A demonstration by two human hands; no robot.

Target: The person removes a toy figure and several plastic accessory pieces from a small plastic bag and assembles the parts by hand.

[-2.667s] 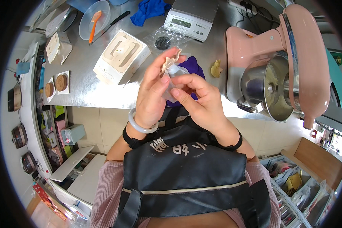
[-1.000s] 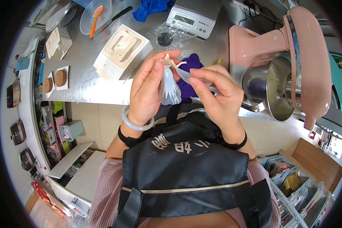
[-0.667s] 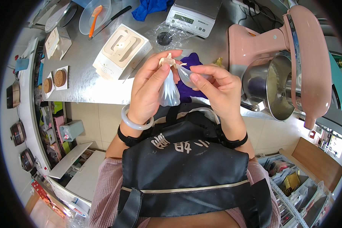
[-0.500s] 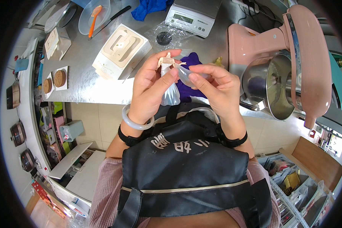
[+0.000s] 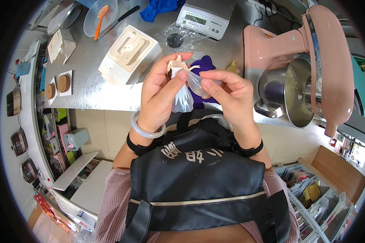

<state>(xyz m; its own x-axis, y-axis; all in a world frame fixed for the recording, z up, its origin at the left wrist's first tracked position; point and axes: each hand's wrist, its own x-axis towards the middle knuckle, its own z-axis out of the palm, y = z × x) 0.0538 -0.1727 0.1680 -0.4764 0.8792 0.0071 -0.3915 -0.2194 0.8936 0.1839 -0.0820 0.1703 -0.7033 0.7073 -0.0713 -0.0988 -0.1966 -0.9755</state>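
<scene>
My left hand (image 5: 159,90) pinches a small pale doll-like figurine (image 5: 177,64) upright over the table's near edge. A thin arm sticks out at its side, and a white pleated skirt (image 5: 183,102) hangs below my thumb. My right hand (image 5: 232,91), just to the right, pinches the outer end of a translucent white sheet (image 5: 197,84) between thumb and fingers. The inner end of that sheet meets the figurine beside my left thumb. Whether it is film or fabric I cannot tell. Behind my hands lies a purple cloth (image 5: 205,65).
A white box (image 5: 130,52) stands left of my hands, with two round brown cookies (image 5: 63,83) on white cards farther left. A kitchen scale (image 5: 207,18) sits at the back. The pink stand mixer (image 5: 332,52) with its steel bowl (image 5: 290,87) is at the right.
My right hand has shifted slightly left, drawing the sheet's outer end closer to the figurine. The figurine's thin arm shows more plainly. My left hand has barely moved.
</scene>
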